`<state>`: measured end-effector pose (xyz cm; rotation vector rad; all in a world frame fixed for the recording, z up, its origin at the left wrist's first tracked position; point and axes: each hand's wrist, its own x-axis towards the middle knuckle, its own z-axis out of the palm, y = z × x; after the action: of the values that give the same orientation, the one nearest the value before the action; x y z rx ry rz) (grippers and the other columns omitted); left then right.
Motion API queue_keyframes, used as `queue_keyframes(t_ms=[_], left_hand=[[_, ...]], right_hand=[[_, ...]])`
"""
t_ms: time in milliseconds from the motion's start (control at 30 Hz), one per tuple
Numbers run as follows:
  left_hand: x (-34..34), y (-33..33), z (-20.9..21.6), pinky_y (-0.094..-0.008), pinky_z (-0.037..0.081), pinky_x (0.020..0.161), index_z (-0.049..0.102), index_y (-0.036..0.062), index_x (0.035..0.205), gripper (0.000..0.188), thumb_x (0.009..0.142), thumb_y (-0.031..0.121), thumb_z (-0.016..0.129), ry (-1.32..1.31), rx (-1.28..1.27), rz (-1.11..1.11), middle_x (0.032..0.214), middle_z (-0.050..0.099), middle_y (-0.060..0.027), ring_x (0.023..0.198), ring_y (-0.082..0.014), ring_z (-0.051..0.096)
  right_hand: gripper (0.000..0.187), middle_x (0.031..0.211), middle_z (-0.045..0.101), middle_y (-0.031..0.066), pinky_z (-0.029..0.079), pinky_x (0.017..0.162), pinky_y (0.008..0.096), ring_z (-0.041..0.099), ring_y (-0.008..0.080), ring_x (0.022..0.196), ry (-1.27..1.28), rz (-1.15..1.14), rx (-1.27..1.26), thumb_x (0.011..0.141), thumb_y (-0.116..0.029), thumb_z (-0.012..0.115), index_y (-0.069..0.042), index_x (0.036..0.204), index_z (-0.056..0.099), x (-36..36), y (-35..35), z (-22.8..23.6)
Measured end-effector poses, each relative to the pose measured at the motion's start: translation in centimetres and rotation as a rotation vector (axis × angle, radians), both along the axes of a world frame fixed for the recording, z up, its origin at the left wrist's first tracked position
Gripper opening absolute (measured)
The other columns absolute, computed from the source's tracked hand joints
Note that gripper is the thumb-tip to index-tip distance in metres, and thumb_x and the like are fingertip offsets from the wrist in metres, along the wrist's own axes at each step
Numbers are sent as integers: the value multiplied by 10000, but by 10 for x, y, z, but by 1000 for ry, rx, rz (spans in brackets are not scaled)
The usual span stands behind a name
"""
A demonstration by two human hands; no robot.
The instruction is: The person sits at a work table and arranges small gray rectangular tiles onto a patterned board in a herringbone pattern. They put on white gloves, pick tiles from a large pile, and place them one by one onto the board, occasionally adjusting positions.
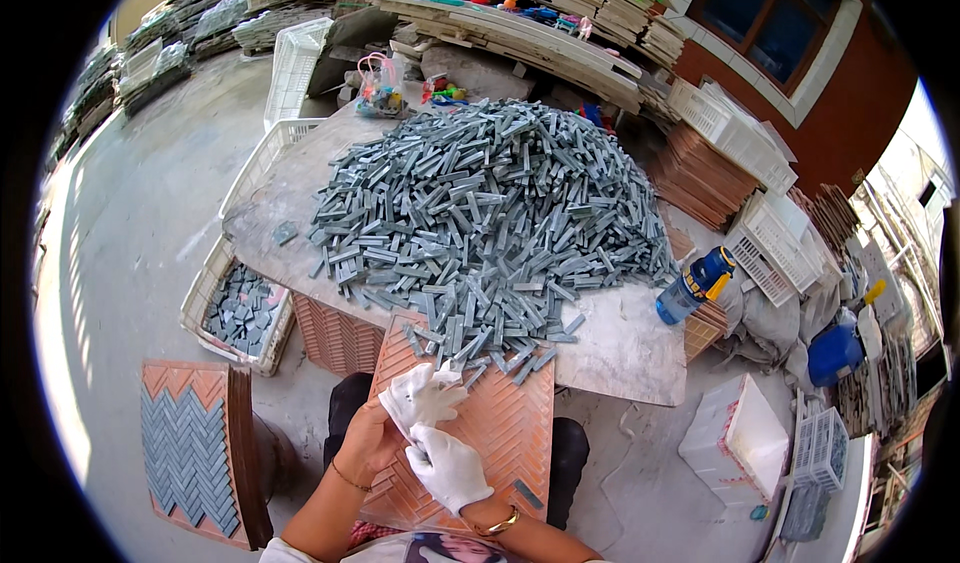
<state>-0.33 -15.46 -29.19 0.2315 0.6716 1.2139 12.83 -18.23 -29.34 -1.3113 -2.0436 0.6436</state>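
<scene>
A white glove (418, 395) covers the fingers of my left hand (372, 437), while the wrist and lower palm are bare. The glove's fingers look spread, with nothing held in them. My right hand (450, 471), fully gloved in white, pinches the edge of that glove. Under both hands lies a terracotta-coloured tray (400, 508) with a herringbone pattern of slots. One grey stone strip (527, 493) rests on it near its right edge. Loose grey strips from a large pile (490, 203) spill over the tray's far end.
A worktable (620, 353) carries the pile, a blue water bottle (695, 285) and a bag of toys (380, 91). At left stand a stack of trays (190, 453), the top one partly filled, and a crate (205, 333) of grey pieces. A white foam box (735, 438) sits at right.
</scene>
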Motion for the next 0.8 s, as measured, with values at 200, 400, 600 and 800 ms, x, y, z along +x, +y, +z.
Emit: queue_keyframes(t_ms=[200, 400, 600, 800], left_hand=[[12, -3, -15, -380, 469, 929, 531, -42, 1185, 406, 933, 264, 445, -92, 190, -222, 1191, 573, -187, 1078, -267, 577], [24, 2, -32, -283, 483, 552, 672, -17, 816, 217, 775, 185, 602, 689, 525, 46, 690, 664, -76, 626, -149, 617], [4, 6, -79, -332, 520, 791, 473, 109, 1216, 380, 860, 131, 604, 230, 367, -388, 1118, 577, -203, 992, -316, 600], [7, -13, -40, -420, 490, 910, 477, 184, 1207, 298, 963, 355, 470, -587, 408, -227, 1024, 559, -118, 1066, -324, 549]], right_hand=[[193, 755, 625, 100, 492, 627, 362, 613, 257, 658, 183, 76, -413, 835, -165, 619, -68, 997, 579, 6, 12, 10], [122, 747, 622, 109, 485, 618, 339, 621, 250, 657, 164, 283, -353, 823, -128, 622, -59, 911, 575, -6, 3, 24], [124, 683, 615, 109, 485, 600, 406, 624, 288, 628, -127, 315, -149, 791, -134, 615, -76, 892, 572, 1, -3, 15], [178, 882, 617, 191, 460, 760, 450, 593, 371, 836, -116, 281, -23, 830, -152, 583, -41, 970, 574, 8, -7, 29]])
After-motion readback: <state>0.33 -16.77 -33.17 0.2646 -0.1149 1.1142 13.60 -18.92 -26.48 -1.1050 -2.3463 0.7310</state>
